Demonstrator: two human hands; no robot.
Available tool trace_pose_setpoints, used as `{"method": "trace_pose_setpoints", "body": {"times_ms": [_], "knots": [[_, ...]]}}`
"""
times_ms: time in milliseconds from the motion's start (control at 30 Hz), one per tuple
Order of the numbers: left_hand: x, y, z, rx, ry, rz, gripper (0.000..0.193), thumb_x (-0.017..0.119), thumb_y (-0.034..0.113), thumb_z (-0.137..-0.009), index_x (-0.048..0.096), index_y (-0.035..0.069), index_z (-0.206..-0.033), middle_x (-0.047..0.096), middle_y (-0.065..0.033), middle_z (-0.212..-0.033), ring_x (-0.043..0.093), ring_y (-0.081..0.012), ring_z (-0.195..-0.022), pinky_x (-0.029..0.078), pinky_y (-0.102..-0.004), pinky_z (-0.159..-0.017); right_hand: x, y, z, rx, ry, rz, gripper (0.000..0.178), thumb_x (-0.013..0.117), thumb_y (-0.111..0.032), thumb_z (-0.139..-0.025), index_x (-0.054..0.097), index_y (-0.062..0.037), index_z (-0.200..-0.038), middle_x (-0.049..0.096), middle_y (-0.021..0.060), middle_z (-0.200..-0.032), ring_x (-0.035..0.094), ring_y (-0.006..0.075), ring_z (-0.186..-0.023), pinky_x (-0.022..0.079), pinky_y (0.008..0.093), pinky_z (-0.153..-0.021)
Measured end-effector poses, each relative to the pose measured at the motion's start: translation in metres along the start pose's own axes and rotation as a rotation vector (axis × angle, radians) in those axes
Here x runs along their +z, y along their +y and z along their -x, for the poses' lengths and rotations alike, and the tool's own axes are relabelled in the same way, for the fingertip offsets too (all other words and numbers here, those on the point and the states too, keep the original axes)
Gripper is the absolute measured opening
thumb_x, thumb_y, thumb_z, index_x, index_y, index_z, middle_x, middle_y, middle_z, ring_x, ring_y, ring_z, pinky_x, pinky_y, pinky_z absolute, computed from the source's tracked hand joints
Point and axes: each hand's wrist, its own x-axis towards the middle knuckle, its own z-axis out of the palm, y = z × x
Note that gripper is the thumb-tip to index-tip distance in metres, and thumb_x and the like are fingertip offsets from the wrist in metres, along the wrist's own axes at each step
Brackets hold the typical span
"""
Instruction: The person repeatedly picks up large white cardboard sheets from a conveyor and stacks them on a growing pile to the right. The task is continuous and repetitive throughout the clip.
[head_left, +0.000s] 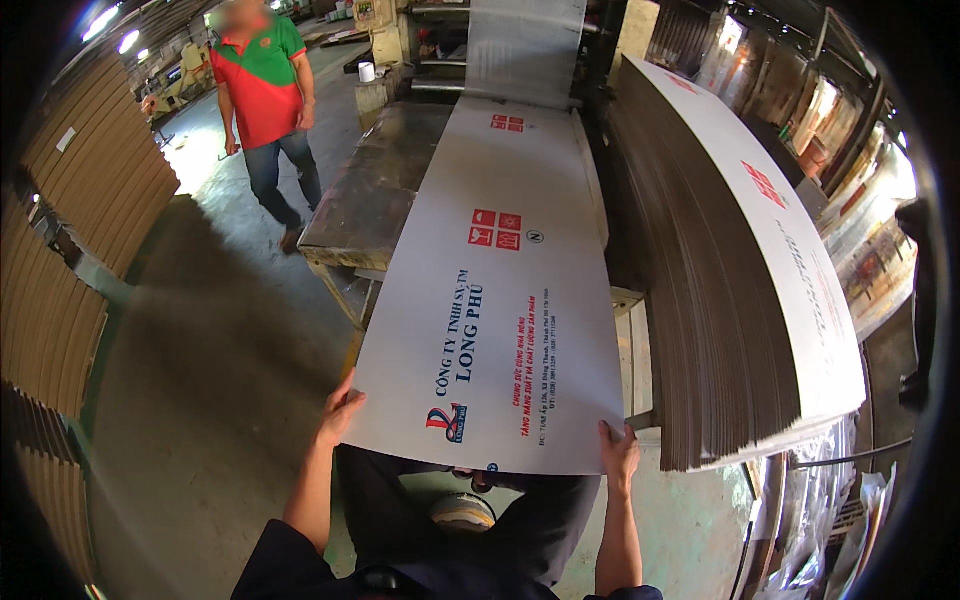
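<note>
A long white printed cardboard sheet [420,330] stretches from my lap up to the machine [524,50] at the far end. My left hand [342,408] grips its near left corner, thumb on top and fingers mostly hidden beneath. At the near right corner my right hand [619,450] pinches the edge the same way. Red symbols and dark and red lettering cover the sheet's upper face. Its far end lies at the machine's grey sheet-like cover. A metal-topped table [365,190] stands beside the sheet on the left.
Close on the right rises a tall stack of white-faced cardboard sheets [720,330]. Brown cardboard stacks [90,150] line the left side. A person [265,100] in a red and green shirt stands beyond the table. A white cup [366,71] sits near the machine.
</note>
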Motion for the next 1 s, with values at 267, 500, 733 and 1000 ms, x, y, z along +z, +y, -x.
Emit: {"method": "trace_pose_setpoints", "body": {"times_ms": [267,500,733,1000], "knots": [[0.024,0.007,-0.102,-0.033,-0.018,0.116,0.07,0.065,0.012,-0.088,0.029,0.008,-0.148,0.036,-0.0084,-0.15,0.034,-0.0171,-0.135,0.027,-0.0307,-0.11,0.072,-0.022,-0.105,0.081,0.016,0.047,0.073,0.068,-0.056,-0.077,0.06,0.0078,-0.113,0.064,0.0281,-0.107,0.061,0.0418,-0.104,0.048,0.046,-0.088],[0.036,0.007,-0.213,0.023,-0.024,0.001,0.073,0.065,0.019,-0.089,0.025,0.006,-0.149,0.03,-0.0103,-0.153,0.03,-0.02,-0.138,0.025,-0.0329,-0.111,0.143,-0.007,-0.203,0.114,-0.05,-0.049,0.08,0.065,-0.063,-0.077,0.059,0.0067,-0.117,0.065,0.0251,-0.108,0.062,0.0392,-0.103,0.047,0.0443,-0.091],[0.039,0.068,-0.287,0.173,0.469,-0.467,0.071,0.06,0.028,-0.093,0.024,0.004,-0.148,0.046,-0.0185,-0.14,0.053,-0.0246,-0.12,0.042,-0.0344,-0.098,0.069,-0.164,-0.221,-0.292,-0.036,0.118,0.06,0.057,-0.046,-0.09,0.053,0.0018,-0.126,0.062,0.024,-0.116,0.059,0.0391,-0.109,0.047,0.0426,-0.093],[0.064,-0.032,-0.065,0.06,0.074,-0.199,0.035,0.062,0.012,-0.089,0.055,0.003,-0.122,0.067,-0.0101,-0.101,0.064,-0.0158,-0.083,0.052,-0.0296,-0.074,-0.274,-0.06,-0.108,-0.38,0.187,0.235,0.042,0.05,-0.027,-0.097,0.049,-0.0129,-0.137,0.045,0.0139,-0.142,0.041,0.0294,-0.133,0.031,0.0438,-0.111]]}}
